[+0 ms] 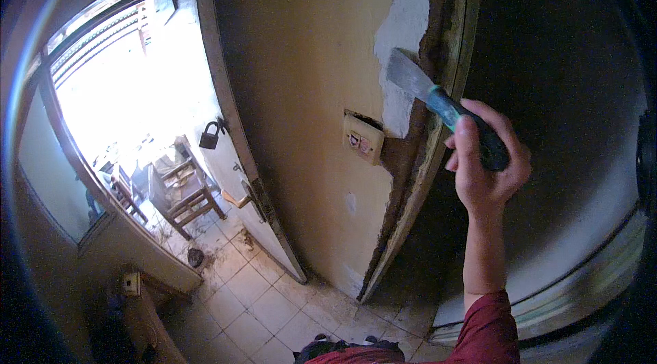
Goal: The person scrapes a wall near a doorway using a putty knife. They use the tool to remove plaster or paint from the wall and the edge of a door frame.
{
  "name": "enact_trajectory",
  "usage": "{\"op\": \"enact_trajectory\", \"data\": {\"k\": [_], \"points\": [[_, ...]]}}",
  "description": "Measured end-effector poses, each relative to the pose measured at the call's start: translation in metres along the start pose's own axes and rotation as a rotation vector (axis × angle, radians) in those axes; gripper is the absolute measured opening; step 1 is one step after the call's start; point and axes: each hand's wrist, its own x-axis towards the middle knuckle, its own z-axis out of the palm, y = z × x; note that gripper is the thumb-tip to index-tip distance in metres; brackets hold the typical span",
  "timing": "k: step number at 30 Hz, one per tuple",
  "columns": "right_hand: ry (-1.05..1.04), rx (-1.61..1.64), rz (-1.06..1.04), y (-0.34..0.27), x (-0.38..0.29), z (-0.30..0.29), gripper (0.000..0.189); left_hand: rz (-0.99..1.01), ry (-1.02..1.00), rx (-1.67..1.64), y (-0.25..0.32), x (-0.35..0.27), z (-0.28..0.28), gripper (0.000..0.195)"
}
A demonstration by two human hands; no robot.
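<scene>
My right hand [485, 158] grips the dark green and black handle of a putty knife [410, 74]. The blade points up and left and lies over a white patch [408, 20] on the yellowish wall [303, 82]; whether it presses on the surface I cannot tell. Along the right of this patch, the wall coat has broken away beside the wooden door frame [464, 40], baring rough brown material. Below the blade sits a cream wall switch plate [363, 139] with stickers on it, a dark gap along its top edge. My left hand is out of view.
On the left, a white door [246, 158] stands open with a padlock [209, 135] and a handle [237, 200]. Beyond it, a wooden chair [187, 200] stands on dirty floor tiles [251, 307] in bright light. A dark doorway [539, 56] lies at the right.
</scene>
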Motion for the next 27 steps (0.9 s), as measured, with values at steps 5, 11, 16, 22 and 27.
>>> {"op": "enact_trajectory", "data": {"k": [5,11,16,22,27], "points": [[0.031,-0.014,0.112,-0.02,-0.002,-0.002,0.015,0.144,-0.004,-0.059,0.0,0.053,-0.055,0.025],[-0.055,-0.06,0.02,0.006,-0.03,0.012,0.017,0.309,0.003,-0.317,0.188,0.086,-0.061,0.023],[0.132,-0.074,0.133,-0.028,-0.036,0.016,0.019,0.694,-0.086,-0.311,0.362,0.046,-0.05,0.029],[0.143,-0.122,0.096,-0.051,-0.024,-0.008,0.02,1.145,0.009,-0.156,0.524,-0.015,-0.002,0.036],[0.152,-0.12,0.139,-0.046,-0.031,0.007,0.024,1.253,0.026,0.024,0.561,0.013,-0.02,0.048]]}}
